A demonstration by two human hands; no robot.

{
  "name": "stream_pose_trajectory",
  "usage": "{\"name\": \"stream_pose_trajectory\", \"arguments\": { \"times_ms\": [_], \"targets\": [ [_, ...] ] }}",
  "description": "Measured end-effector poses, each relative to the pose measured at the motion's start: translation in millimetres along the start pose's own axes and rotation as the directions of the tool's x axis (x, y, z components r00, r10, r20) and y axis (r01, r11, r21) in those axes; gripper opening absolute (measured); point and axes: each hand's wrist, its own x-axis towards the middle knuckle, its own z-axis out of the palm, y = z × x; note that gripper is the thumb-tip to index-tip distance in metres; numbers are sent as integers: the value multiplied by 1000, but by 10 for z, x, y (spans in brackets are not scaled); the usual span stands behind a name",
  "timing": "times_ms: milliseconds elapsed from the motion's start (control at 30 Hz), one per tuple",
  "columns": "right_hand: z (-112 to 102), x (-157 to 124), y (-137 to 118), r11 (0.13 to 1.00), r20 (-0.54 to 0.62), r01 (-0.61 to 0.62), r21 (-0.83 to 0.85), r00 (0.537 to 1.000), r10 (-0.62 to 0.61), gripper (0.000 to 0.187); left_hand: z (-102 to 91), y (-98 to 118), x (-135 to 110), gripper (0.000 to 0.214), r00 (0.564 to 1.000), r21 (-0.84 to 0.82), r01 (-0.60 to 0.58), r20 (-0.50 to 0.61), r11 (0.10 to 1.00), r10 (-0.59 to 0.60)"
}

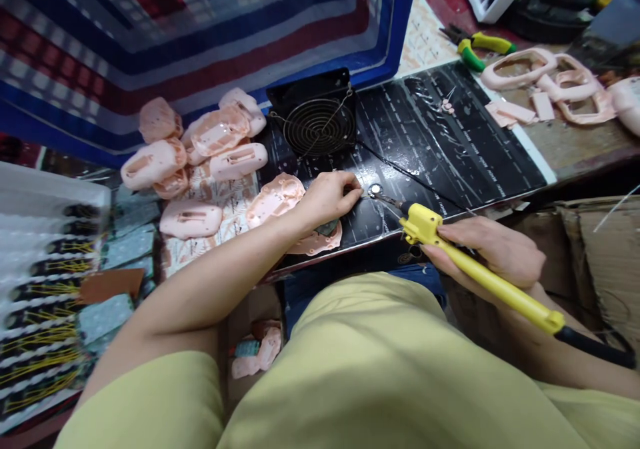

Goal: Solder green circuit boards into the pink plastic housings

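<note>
In the head view, my right hand [493, 249] is wrapped around a yellow soldering iron [475, 269] with a black cord at its rear end. The iron's tip meets or nearly meets a small round metallic part [375, 189] on the black mat. My left hand [333, 196] is closed in a pinch just left of that part; what its fingertips hold is too small to make out. Under and beside the left hand lies an opened pink plastic shell [275, 199], with a green circuit board [327, 228] partly hidden by the wrist.
A black fan [320, 122] with a wire grille stands behind my hands. Several pink housings [220, 132] are piled at left, near a blue crate [300, 82] and a white tray [40, 262] of wired parts. Green-yellow pliers [480, 46] and pink frames [520, 69] lie at right.
</note>
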Motion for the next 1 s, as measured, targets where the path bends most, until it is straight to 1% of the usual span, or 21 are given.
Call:
{"name": "stream_pose_trajectory", "arguments": {
  "times_ms": [100,233,367,500,633,700,833,933,1000],
  "targets": [
    [24,54,-8,999,-5,49,-6,999,-49,27,10,1,-3,16,1000,-3,12,-8,1000,-12],
    [32,98,-34,998,13,47,-42,999,-46,18,13,27,-6,17,1000,32,19,3,999,-19],
    [47,127,-38,996,31,81,-48,996,-80,19,9,62,-6,19,999,61,30,17,998,-31],
    [60,173,-28,995,70,84,-55,994,-80,16,13,83,-1,20,999,81,40,15,996,-41],
    [23,183,-28,995,91,94,-24,992,-91,19,17,97,7,20,998,108,54,16,993,-56],
    [-22,157,-29,998,68,60,-34,996,-57,24,21,98,12,20,998,118,58,17,991,-60],
    [-102,68,-5,996,-9,-59,-70,998,59,32,26,96,14,20,998,114,56,15,992,-58],
    [-109,14,17,997,-29,-71,-27,997,70,33,19,100,8,20,998,105,59,21,993,-61],
    [-104,1,7,994,-42,-103,-25,994,102,36,15,102,5,19,998,104,53,26,993,-56]
  ]
}}
